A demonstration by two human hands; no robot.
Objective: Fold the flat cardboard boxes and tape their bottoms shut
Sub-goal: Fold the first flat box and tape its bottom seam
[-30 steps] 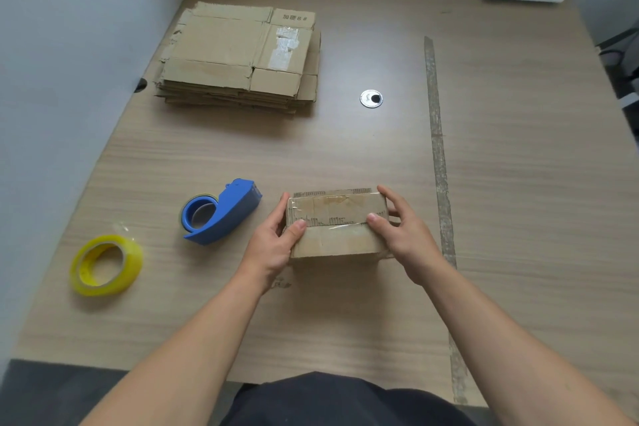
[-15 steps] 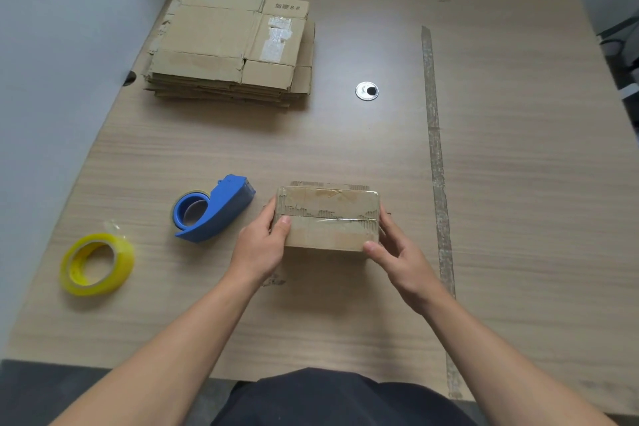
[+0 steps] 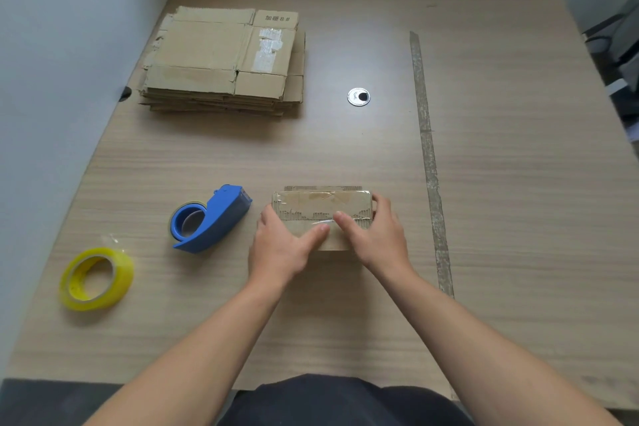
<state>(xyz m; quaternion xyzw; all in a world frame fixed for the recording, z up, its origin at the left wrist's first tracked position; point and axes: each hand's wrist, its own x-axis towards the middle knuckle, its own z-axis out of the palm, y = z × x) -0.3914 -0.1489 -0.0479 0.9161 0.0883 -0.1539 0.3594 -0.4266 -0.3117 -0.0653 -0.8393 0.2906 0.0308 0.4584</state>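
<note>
The left hand (image 3: pixel 281 249) and right hand (image 3: pixel 375 235) lie flat on the box (image 3: pixel 323 207), fingers stretched and nearly meeting at the shiny tape across its top; neither hand grips anything. The box sits on the table (image 3: pixel 518 201) near the front edge, its far flap edge showing behind. Just left lies the blue dispenser (image 3: pixel 211 218), apart from the box, and further left the yellow roll (image 3: pixel 96 278). The flat stack (image 3: pixel 224 59) rests well back by the left wall. Bare wood spreads between stack and box, and right beyond the tape strip (image 3: pixel 428 162).
</note>
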